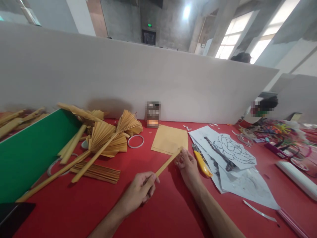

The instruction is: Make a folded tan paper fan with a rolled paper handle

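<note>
- Over a red counter [163, 216], left hand [138, 191] and right hand [188, 168] are pinching a strip [168, 162] between fingers [149, 185].
- Pleated fans [106, 138] are lying at left.

Red worktop [153, 215] here, plain all over! Solid green on the board [37, 148] by its left edge, tan on the pleated fans [106, 138], bright yellow on the cutter [201, 163], and black line-drawn petals across the white sheet [234, 150] toward the right!
</note>
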`<action>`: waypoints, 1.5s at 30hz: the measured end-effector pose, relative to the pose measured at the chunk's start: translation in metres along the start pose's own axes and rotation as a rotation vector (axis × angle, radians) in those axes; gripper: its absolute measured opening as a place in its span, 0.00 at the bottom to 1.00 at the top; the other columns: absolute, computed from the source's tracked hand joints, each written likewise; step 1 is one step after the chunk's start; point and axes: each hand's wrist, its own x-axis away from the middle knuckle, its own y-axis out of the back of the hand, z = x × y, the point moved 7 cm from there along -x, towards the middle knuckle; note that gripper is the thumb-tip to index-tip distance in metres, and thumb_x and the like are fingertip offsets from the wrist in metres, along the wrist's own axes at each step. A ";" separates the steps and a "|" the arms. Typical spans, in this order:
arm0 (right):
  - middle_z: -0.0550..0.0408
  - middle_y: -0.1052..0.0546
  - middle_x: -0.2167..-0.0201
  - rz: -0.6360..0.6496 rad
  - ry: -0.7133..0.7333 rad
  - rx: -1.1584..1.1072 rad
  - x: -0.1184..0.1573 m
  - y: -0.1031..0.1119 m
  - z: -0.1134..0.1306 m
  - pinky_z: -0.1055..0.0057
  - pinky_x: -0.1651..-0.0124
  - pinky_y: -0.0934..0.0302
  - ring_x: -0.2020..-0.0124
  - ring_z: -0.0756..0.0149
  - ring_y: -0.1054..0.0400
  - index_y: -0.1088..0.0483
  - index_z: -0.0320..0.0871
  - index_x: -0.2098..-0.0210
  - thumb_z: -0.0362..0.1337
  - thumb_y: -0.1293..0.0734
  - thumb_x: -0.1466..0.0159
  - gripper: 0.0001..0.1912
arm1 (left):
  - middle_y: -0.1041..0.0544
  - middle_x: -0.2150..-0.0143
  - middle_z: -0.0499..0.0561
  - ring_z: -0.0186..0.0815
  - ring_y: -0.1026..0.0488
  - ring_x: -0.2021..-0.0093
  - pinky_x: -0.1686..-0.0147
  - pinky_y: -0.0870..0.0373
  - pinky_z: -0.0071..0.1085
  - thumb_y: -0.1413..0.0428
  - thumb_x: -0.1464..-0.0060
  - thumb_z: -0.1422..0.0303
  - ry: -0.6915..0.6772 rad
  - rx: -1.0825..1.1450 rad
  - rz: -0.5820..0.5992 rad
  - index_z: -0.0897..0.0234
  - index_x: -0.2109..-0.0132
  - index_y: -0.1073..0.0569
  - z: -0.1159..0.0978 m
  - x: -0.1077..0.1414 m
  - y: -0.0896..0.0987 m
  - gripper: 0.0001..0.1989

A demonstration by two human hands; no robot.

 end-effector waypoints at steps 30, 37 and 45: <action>0.49 0.17 0.65 0.135 -0.180 0.083 0.038 -0.036 -0.031 0.71 0.64 0.30 0.68 0.66 0.25 0.18 0.40 0.59 0.50 0.19 0.43 0.21 | 0.18 0.69 0.57 0.36 0.22 0.73 0.72 0.26 0.29 0.43 0.37 0.45 -0.079 0.005 0.016 0.70 0.57 0.22 -0.007 -0.004 -0.001 0.28; 0.64 0.36 0.85 0.418 -0.225 0.125 0.069 -0.073 -0.047 0.71 0.78 0.40 0.85 0.72 0.41 0.21 0.37 0.63 0.54 0.27 0.34 0.22 | 0.20 0.73 0.53 0.37 0.22 0.74 0.74 0.27 0.28 0.41 0.40 0.44 -0.149 -0.022 -0.072 0.69 0.60 0.21 -0.016 -0.004 0.001 0.28; 0.47 0.16 0.64 0.032 -0.165 0.142 0.026 -0.023 -0.020 0.70 0.60 0.29 0.64 0.62 0.22 0.18 0.40 0.63 0.53 0.18 0.46 0.23 | 0.18 0.71 0.56 0.35 0.21 0.74 0.74 0.25 0.27 0.43 0.38 0.45 -0.106 -0.075 -0.047 0.68 0.64 0.23 -0.003 -0.003 0.000 0.27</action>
